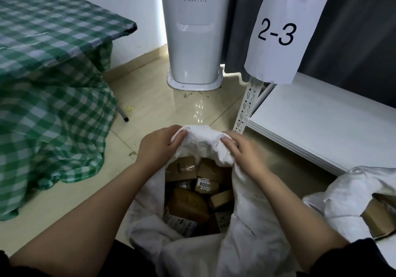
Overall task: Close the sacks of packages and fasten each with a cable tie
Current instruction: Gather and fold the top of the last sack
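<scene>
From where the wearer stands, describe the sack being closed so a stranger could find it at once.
Start at the white shelf on the right; the sack stands on the floor beside it, nearest the wearer. Unlike the other sack, both hands grip its rim.

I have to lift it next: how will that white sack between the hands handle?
The white sack is probably floppy: its rim crumples where the left hand and right hand bunch it. Likely heavy and bottom-loaded, being full of cardboard packages. Until tied, it may sag open.
</scene>
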